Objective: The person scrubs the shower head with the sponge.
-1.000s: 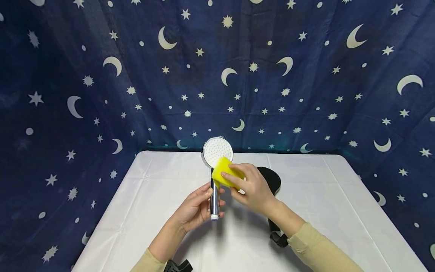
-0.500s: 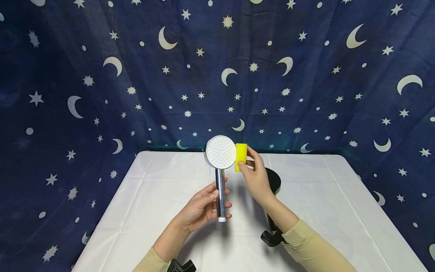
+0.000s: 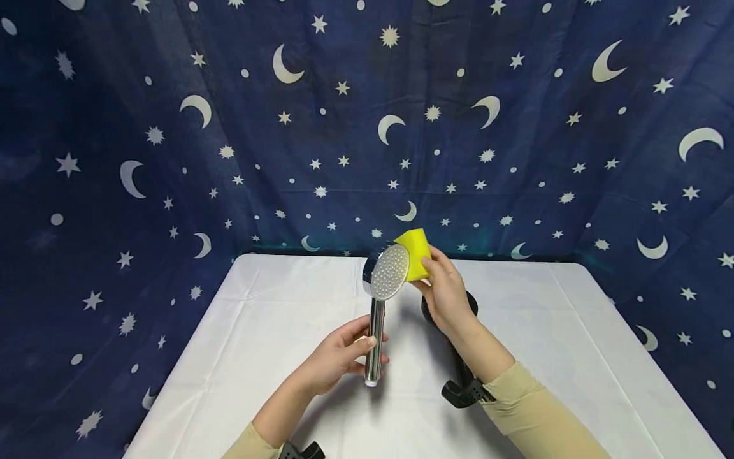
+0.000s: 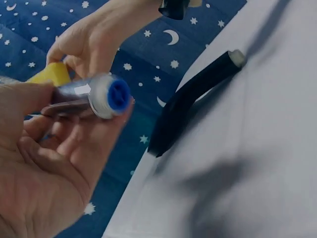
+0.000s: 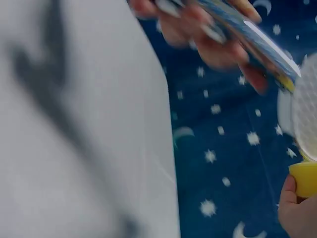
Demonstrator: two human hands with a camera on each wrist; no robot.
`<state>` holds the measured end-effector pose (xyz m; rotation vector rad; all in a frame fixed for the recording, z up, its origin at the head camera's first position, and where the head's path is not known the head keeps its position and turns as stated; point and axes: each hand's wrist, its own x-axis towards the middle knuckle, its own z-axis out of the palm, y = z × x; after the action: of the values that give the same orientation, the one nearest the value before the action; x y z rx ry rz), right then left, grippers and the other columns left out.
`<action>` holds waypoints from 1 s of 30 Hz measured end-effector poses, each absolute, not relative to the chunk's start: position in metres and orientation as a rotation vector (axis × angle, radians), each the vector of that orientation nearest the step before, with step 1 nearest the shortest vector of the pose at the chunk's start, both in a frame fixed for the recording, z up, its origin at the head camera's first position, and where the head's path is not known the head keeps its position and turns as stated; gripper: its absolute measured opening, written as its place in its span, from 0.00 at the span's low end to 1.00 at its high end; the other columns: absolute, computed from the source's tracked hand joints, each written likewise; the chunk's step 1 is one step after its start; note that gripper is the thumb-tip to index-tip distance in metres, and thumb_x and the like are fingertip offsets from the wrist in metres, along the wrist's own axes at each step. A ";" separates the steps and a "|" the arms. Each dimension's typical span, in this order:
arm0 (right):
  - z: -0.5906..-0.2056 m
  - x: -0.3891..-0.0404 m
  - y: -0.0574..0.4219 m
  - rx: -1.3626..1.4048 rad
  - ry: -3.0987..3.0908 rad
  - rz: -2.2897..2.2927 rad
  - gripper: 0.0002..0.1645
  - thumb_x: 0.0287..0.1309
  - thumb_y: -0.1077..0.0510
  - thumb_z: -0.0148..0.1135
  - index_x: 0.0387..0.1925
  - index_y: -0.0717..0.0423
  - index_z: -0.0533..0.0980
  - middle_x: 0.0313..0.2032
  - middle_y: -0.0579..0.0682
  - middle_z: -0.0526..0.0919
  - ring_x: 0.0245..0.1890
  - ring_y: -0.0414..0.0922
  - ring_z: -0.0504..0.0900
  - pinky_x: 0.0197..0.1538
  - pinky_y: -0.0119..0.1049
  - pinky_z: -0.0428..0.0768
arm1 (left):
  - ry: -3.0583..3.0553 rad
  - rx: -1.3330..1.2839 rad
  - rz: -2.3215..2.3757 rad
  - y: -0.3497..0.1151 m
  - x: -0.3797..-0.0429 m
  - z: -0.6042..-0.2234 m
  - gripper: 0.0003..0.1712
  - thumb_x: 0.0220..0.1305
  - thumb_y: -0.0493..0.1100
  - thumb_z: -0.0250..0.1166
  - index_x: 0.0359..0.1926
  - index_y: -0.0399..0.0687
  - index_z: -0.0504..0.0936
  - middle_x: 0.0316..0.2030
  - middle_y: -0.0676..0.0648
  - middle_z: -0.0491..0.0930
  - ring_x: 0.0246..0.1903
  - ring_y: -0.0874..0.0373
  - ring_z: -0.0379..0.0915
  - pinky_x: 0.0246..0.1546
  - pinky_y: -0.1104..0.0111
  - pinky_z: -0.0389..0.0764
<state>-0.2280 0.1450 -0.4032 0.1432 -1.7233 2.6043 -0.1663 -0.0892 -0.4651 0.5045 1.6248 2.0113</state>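
My left hand [image 3: 338, 357] grips the chrome handle of a shower head [image 3: 390, 272] and holds it above the table, its white nozzle face turned to the right. In the left wrist view the handle's threaded end [image 4: 111, 95], white with a blue insert, points toward the camera. My right hand [image 3: 450, 296] pinches a yellow sponge [image 3: 417, 254] against the right rim of the shower head. In the right wrist view the sponge [image 5: 304, 177] sits just below the nozzle face. Fingers of the left hand [image 5: 208, 42] wrap the handle there.
A black shower head [image 4: 190, 96] lies on the white-covered table [image 3: 287, 299], partly hidden behind my right forearm in the head view. A dark blue curtain [image 3: 344, 127] with moons and stars hangs around the back and sides. Black wrist mounts [image 3: 461, 393] sit on both arms.
The sponge has gone from the neck of the chrome shower head to its right rim, then slightly up. The left hand has shifted slightly right, and the head has turned rightward.
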 end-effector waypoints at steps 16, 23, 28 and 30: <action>-0.381 -0.215 0.164 0.676 -2.135 1.278 0.23 0.66 0.62 0.61 0.62 0.50 0.80 0.70 0.44 0.70 0.66 0.50 0.68 0.60 0.44 0.74 | 2.236 0.560 1.809 -0.092 -0.167 -0.455 0.24 0.75 0.45 0.63 0.69 0.57 0.73 0.53 0.43 0.77 0.42 0.51 0.84 0.38 0.62 0.83; -0.388 -0.213 0.157 0.908 -1.873 0.640 0.23 0.60 0.55 0.59 0.56 0.52 0.84 0.65 0.58 0.76 0.55 0.63 0.73 0.53 0.52 0.74 | 2.259 0.442 1.890 -0.087 -0.166 -0.454 0.31 0.71 0.44 0.67 0.73 0.54 0.71 0.53 0.44 0.78 0.40 0.53 0.84 0.33 0.63 0.84; -0.400 -0.213 0.150 1.032 -1.785 0.363 0.23 0.63 0.56 0.56 0.58 0.51 0.83 0.62 0.57 0.79 0.53 0.61 0.77 0.52 0.53 0.78 | 2.179 0.344 1.986 -0.085 -0.165 -0.455 0.35 0.69 0.46 0.70 0.74 0.53 0.71 0.54 0.43 0.75 0.39 0.53 0.84 0.35 0.61 0.86; -0.405 -0.213 0.148 1.074 -1.788 0.312 0.23 0.64 0.56 0.55 0.59 0.51 0.82 0.63 0.56 0.79 0.54 0.60 0.77 0.53 0.51 0.79 | 2.133 0.333 2.029 -0.085 -0.164 -0.455 0.36 0.69 0.45 0.70 0.74 0.50 0.69 0.55 0.41 0.74 0.40 0.52 0.84 0.35 0.59 0.87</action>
<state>-0.2125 0.1476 -0.4050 1.0740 -1.7881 0.3115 -0.1644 -0.0846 -0.4551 0.3329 2.1325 2.0287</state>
